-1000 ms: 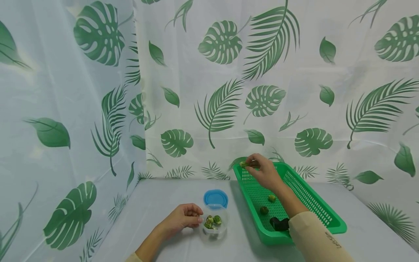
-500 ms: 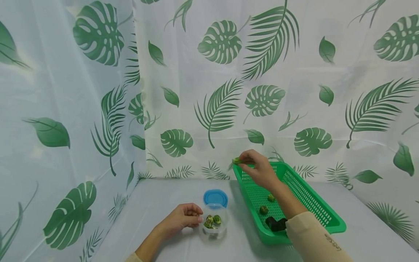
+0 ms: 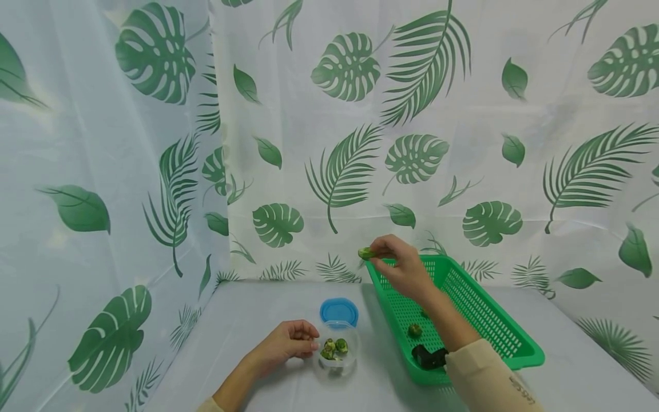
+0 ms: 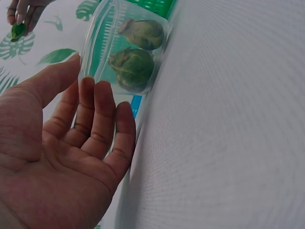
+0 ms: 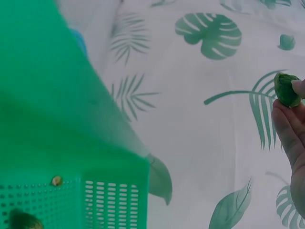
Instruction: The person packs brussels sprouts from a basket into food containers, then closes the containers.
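Note:
My right hand [image 3: 404,266] pinches a Brussels sprout [image 3: 366,253] above the far left corner of the green basket [image 3: 515,343]. In the right wrist view, this green sprout [image 5: 286,89] sits between thumb and fingertips. My left hand [image 3: 284,344] is beside a small clear plastic container [image 3: 352,359], its relaxed fingertips against the left side. Several Brussels sprouts [image 3: 341,345] lie inside that container, two of them plain through its wall in the left wrist view. Another sprout [image 3: 415,330] lies in the basket; my right forearm partly covers one more.
Behind the container a blue lid [image 3: 339,312] lies on the white table [image 3: 257,309]. A dark object [image 3: 428,357] is in the basket's near end, partly behind my right sleeve. A leaf-printed curtain [image 3: 288,171] hangs at the back and left.
My right hand has moved left and slightly up with the sprout, out to the basket's far left corner. My left hand and the container have stayed in place.

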A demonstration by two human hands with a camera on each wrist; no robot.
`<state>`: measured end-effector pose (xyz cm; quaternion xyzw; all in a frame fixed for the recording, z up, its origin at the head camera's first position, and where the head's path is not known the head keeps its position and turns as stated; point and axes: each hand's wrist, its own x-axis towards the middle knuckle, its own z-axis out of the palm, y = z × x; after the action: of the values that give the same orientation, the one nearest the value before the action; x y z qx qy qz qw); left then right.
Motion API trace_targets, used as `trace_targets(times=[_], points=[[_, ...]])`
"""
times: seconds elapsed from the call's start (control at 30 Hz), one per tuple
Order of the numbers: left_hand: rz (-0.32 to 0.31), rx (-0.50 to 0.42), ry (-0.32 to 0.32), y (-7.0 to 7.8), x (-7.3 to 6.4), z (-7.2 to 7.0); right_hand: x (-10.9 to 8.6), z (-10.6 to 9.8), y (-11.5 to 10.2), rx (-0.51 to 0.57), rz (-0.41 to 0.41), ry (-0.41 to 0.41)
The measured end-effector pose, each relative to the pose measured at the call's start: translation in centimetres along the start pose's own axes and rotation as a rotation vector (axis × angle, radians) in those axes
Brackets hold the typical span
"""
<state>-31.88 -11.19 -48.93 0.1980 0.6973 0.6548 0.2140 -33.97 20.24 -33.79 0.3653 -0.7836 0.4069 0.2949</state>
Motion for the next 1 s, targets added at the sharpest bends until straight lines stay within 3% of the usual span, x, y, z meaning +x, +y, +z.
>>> trace_targets(times=[0.47, 1.0], points=[[-0.001, 0.002, 0.0, -0.1, 0.0, 0.0, -0.6, 1.2, -1.7, 0.043, -0.005, 0.059], [0.0, 0.004, 0.006, -0.2, 0.2, 0.0, -1.8, 2.5, -2.5, 0.1, -0.036, 0.055]])
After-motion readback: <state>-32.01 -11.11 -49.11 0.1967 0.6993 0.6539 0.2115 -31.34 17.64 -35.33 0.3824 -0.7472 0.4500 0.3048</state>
